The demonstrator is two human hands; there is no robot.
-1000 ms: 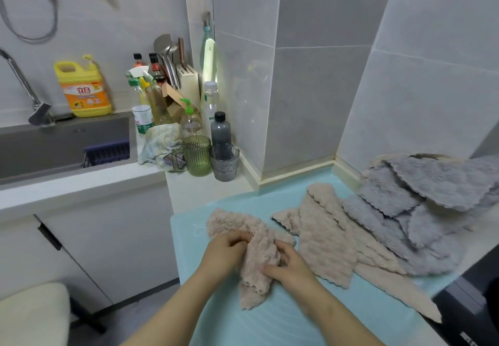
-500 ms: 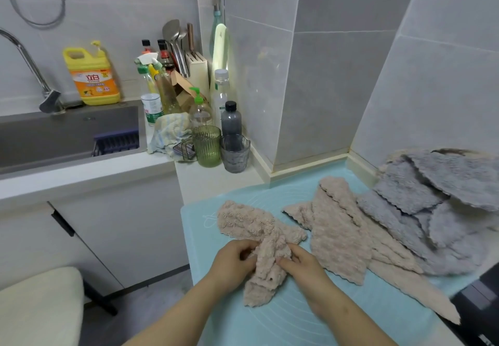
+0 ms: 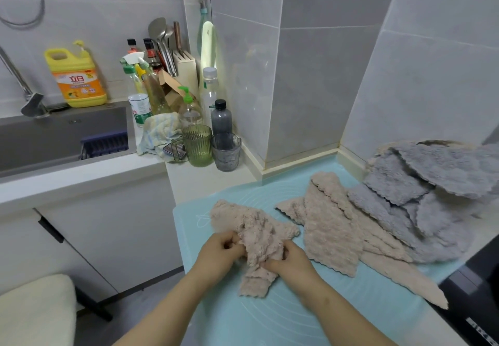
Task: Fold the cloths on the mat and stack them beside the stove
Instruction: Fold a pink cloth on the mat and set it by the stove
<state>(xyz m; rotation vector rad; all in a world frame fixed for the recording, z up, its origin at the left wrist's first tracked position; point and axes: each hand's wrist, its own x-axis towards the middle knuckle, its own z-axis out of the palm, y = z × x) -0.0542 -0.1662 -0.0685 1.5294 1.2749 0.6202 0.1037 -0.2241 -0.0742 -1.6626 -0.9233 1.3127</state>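
Observation:
A crumpled beige cloth point(image 3: 256, 235) lies on the light blue mat point(image 3: 270, 316). My left hand point(image 3: 218, 254) grips its left side with curled fingers. My right hand point(image 3: 290, 260) pinches its right side, the cloth bunched between both hands. To the right, more beige cloths point(image 3: 334, 229) lie spread on the mat. Behind them several grey cloths point(image 3: 421, 197) are heaped at the mat's far right. The black stove point(image 3: 478, 286) shows at the right edge.
On the counter left of the mat stand a green cup point(image 3: 197, 145), a grey cup point(image 3: 226, 151) and a dark bottle point(image 3: 221, 118). Further bottles, a knife block point(image 3: 186, 73), a yellow jug point(image 3: 77, 75) and a sink point(image 3: 54, 137) lie beyond. A cream stool point(image 3: 35, 310) sits low left.
Both hands have kept hold of the beige cloth and shifted their grip, gathering it between them. The view has drifted slightly.

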